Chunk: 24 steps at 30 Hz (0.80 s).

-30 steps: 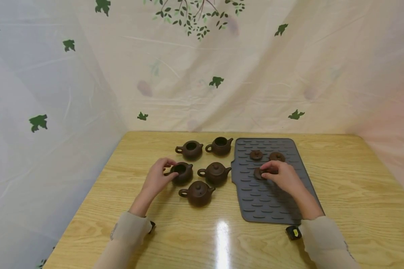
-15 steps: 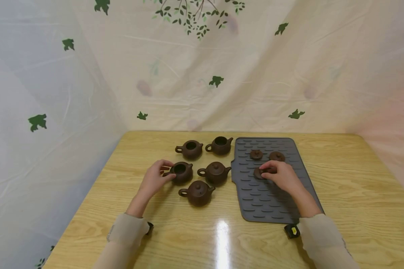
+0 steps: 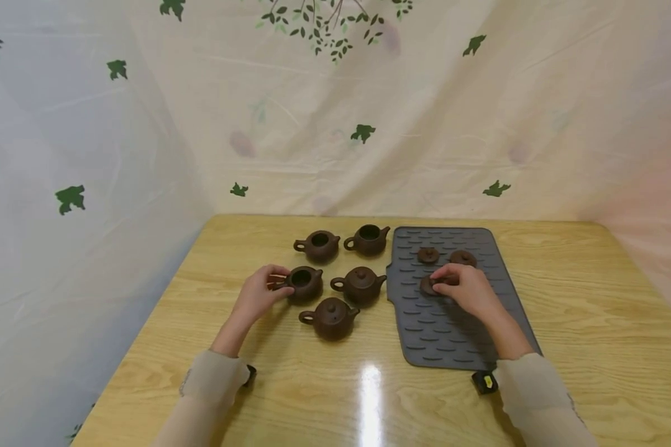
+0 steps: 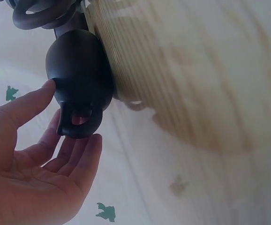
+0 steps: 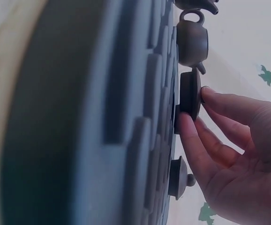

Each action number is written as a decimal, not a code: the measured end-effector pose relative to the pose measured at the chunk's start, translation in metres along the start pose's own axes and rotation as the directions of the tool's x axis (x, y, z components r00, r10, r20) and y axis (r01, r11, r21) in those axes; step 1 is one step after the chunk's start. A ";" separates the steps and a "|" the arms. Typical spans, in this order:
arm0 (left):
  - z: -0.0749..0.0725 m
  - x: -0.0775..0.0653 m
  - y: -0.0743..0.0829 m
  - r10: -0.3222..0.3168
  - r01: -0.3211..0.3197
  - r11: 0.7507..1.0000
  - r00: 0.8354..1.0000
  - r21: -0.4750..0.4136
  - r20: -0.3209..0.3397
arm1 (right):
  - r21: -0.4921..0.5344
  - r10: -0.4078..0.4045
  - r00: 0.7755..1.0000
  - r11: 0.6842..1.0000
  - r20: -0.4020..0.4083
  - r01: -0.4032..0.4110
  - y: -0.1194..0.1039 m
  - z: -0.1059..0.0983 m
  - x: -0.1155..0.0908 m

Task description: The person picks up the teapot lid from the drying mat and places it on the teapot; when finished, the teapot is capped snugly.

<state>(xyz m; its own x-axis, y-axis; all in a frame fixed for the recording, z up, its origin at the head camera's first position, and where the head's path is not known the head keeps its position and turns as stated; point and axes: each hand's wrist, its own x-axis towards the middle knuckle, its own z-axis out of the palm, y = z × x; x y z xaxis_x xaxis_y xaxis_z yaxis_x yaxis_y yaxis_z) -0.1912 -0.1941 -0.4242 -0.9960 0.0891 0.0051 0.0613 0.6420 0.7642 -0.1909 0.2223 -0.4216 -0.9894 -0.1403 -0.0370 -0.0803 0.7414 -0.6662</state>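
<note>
My left hand (image 3: 257, 292) is at the handle side of an uncovered dark brown teapot (image 3: 306, 284). In the left wrist view the thumb touches the pot's body, while the other fingers lie loosely spread about its handle (image 4: 95, 123). Over the ribbed grey mat (image 3: 442, 335), my right hand (image 3: 470, 289) pinches a small round brown lid (image 5: 189, 96) between thumb and fingers. The right wrist view has this lid edge-on. Two other lids, one at the back left (image 3: 428, 255) and one at the back right (image 3: 463, 257), lie behind that hand.
Two lidless teapots, one on the left (image 3: 320, 247) and one on the right (image 3: 369, 241), stand at the back. A covered teapot (image 3: 360, 285) is near the mat's left edge, another covered teapot (image 3: 333, 319) in front. A patterned cloth (image 3: 313, 149) hangs behind the wooden table (image 3: 313, 397).
My left hand has drawn back a little from the uncovered teapot's rim toward its handle. The right hand keeps its pinch on the lid, almost in place. The head view has shifted slightly.
</note>
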 end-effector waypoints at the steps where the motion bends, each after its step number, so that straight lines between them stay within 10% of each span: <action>1: 0.000 0.000 0.000 -0.002 0.002 1.000 1.000 0.001 0.001 | -0.001 -0.001 1.000 1.000 -0.004 0.001 -0.001 0.000 0.000; 24: 0.005 0.005 0.011 0.016 -0.016 1.000 1.000 -0.002 0.025 | 0.025 -0.076 0.995 0.997 -0.061 0.078 -0.023 0.001 0.003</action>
<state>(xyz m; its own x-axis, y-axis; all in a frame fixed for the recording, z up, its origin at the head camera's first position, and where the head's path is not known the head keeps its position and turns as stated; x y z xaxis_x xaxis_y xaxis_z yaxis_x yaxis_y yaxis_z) -0.1956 -0.1829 -0.4192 -0.9929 0.1187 0.0012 0.0773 0.6389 0.7654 -0.1921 0.2040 -0.4076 -0.9860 -0.1558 0.0596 -0.1539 0.7117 -0.6854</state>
